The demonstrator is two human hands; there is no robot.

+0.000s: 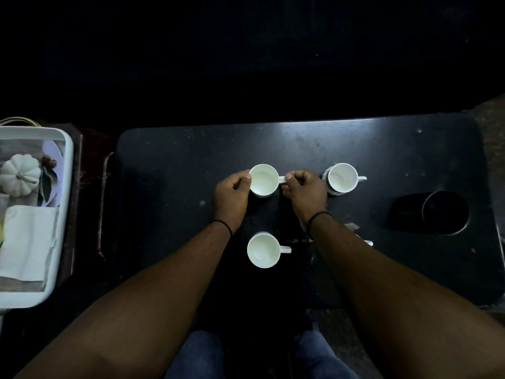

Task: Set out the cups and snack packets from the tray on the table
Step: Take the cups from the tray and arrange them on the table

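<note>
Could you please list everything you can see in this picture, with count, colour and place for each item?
cups: three in plain view, white, upright on the table; a fourth handle shows past the right forearm, its cup hidden
table: one, black, centre, with a round recess at its right end
tray: one, white rim, far left beside the table
pumpkin ornament: one, white, in the tray's upper part
folded cloth: one, white, in the tray's lower part
wristbands: two, dark, one on each wrist
jeans: blue, bottom centre
left hand: grips the rim of the upper-left cup
right hand: fingers pinch that cup's handle
</note>
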